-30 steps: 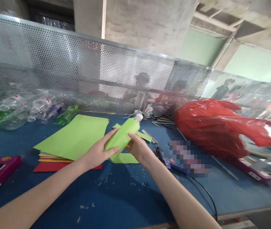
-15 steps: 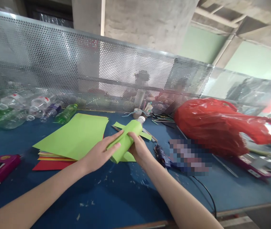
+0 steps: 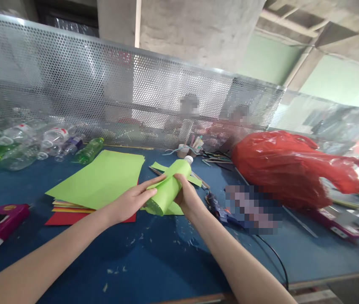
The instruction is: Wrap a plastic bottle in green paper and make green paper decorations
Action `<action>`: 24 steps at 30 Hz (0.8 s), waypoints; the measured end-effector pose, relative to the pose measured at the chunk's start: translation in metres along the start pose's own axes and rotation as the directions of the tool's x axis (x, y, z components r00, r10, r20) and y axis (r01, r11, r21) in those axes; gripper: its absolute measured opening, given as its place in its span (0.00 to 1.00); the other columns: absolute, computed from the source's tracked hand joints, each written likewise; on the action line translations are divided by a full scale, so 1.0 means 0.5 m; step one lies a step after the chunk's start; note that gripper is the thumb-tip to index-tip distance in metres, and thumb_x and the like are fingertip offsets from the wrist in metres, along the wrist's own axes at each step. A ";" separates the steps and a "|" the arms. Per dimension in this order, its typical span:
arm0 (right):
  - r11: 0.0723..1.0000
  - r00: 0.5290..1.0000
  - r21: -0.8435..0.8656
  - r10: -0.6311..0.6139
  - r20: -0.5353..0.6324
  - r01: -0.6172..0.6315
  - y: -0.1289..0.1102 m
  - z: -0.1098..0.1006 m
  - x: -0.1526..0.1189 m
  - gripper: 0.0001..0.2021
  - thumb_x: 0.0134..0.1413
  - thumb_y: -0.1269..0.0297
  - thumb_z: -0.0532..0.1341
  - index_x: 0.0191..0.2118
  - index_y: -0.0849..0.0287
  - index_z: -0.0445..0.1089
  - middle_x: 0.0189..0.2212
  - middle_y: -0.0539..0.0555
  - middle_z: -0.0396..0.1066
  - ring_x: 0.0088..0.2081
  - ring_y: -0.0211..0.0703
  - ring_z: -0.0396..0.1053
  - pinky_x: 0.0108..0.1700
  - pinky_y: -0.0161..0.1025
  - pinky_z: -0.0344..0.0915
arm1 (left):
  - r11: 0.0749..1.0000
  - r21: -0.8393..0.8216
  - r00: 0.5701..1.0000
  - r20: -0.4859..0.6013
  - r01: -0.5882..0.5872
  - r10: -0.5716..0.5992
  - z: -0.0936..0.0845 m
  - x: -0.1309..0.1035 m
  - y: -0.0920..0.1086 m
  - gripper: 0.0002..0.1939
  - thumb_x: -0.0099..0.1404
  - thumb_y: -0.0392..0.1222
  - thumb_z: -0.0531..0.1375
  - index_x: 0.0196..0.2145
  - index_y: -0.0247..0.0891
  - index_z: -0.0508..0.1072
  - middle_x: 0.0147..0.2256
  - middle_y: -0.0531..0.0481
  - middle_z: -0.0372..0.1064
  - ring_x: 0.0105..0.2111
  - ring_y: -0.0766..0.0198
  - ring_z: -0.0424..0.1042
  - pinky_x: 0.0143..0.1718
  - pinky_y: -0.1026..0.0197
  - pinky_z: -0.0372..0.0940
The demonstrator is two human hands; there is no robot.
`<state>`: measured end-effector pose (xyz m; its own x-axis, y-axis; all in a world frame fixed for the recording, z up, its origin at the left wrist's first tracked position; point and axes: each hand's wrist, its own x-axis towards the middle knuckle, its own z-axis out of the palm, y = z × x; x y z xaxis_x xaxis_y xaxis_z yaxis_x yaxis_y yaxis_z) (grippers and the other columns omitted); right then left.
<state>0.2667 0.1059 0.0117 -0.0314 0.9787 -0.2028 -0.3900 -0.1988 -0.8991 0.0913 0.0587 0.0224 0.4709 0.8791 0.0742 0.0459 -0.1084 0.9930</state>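
Note:
A plastic bottle with a white cap [image 3: 188,159] lies tilted in both hands, with light green paper [image 3: 170,189] around its body. My left hand [image 3: 135,202] grips the paper's left edge between thumb and fingers near the bottle's base. My right hand [image 3: 186,195] wraps the right side, thumb on top, its other fingers mostly hidden beneath. The clear bottle base [image 3: 153,207] shows at the lower end. Green paper pieces [image 3: 176,208] lie under and behind the bottle. Left of it is a stack of coloured sheets [image 3: 103,179], green on top.
Empty bottles [image 3: 24,145] lie at the back left. A red plastic bag [image 3: 277,169] sits at the right. A glue gun [image 3: 217,209] with a black cable rests right of my hands. Magenta power strips [image 3: 5,226] lie at both sides. A perforated metal screen [image 3: 71,84] stands behind.
The paper's left edge has lifted away from the bottle, exposing more of the clear base. My left hand has shifted slightly with that edge. My right hand still holds the wrapped bottle.

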 end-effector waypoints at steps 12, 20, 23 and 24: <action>0.995 0.995 0.062 -0.079 0.056 0.076 0.009 -0.022 0.015 0.17 0.49 0.61 0.65 0.46 0.55 0.65 0.37 0.53 0.76 0.34 0.46 0.75 0.35 0.42 0.73 | 0.969 0.210 0.988 -0.058 -0.129 0.144 0.019 0.001 -0.014 0.27 0.65 0.48 0.56 0.61 0.54 0.58 0.62 0.54 0.56 0.60 0.52 0.57 0.59 0.48 0.56; 0.997 0.995 0.025 -0.073 -0.065 0.074 -0.004 -0.010 0.009 0.19 0.45 0.62 0.65 0.45 0.59 0.66 0.28 0.53 0.76 0.29 0.46 0.74 0.30 0.40 0.73 | 0.960 -0.272 0.988 -0.117 0.064 -0.099 0.033 0.009 -0.015 0.27 0.65 0.58 0.52 0.56 0.39 0.66 0.52 0.45 0.70 0.52 0.53 0.68 0.53 0.52 0.65; 0.995 0.993 0.025 -0.092 -0.069 0.094 -0.003 -0.009 0.006 0.18 0.45 0.63 0.65 0.44 0.59 0.66 0.28 0.52 0.75 0.29 0.45 0.74 0.29 0.39 0.72 | 0.976 -0.204 0.983 -0.143 0.081 -0.112 0.041 0.005 -0.015 0.29 0.65 0.59 0.50 0.58 0.40 0.64 0.55 0.46 0.67 0.55 0.52 0.65 0.55 0.52 0.62; 0.994 0.993 0.028 -0.103 -0.065 0.105 -0.001 -0.008 0.006 0.17 0.45 0.64 0.64 0.44 0.59 0.66 0.28 0.52 0.75 0.29 0.45 0.74 0.30 0.39 0.72 | 0.987 -0.145 0.983 -0.158 0.071 -0.094 0.044 0.003 -0.014 0.29 0.65 0.60 0.50 0.58 0.42 0.64 0.56 0.47 0.65 0.57 0.52 0.63 0.56 0.51 0.61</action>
<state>0.2705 0.1085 0.0101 0.0689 0.9886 -0.1338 -0.4168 -0.0934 -0.9042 0.1111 0.0506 0.0135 0.3194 0.9476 -0.0064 -0.0490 0.0233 0.9985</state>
